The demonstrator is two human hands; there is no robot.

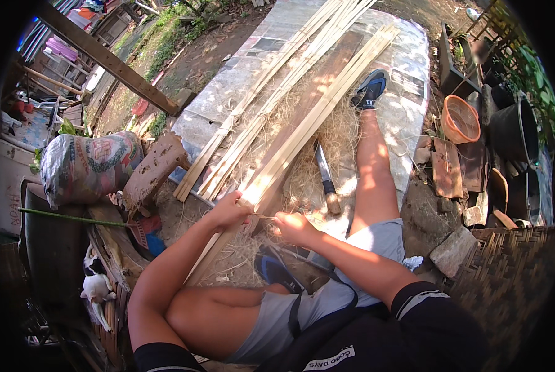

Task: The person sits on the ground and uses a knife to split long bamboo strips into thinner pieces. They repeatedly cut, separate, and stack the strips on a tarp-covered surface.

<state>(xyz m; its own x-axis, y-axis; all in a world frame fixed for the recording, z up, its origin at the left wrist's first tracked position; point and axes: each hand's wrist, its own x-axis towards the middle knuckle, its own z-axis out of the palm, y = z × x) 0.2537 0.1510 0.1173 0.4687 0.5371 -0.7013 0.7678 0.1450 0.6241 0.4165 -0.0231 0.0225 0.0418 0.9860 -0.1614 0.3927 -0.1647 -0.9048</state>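
Head view: our left hand (229, 211), curled round bamboo-strip bundle (317, 116); our right hand (294, 229), pinching thin strand (264, 217); best we pull strand taut.

Your bundled long, pale strips (322, 116) slant away beyond your left grip (229, 211); a thin strand (264, 216) reaches your right grip (295, 228).

Dirt yard (218, 56), wooden beam (113, 60), sunlight (dappled)

Three bundles of pale strips (322, 115) reach out beyond two hands (229, 212); one knife (324, 170) lies just past them, one stuffed sack (91, 166) and one cat (97, 287) to their left, one orange bucket (462, 121) to their right.
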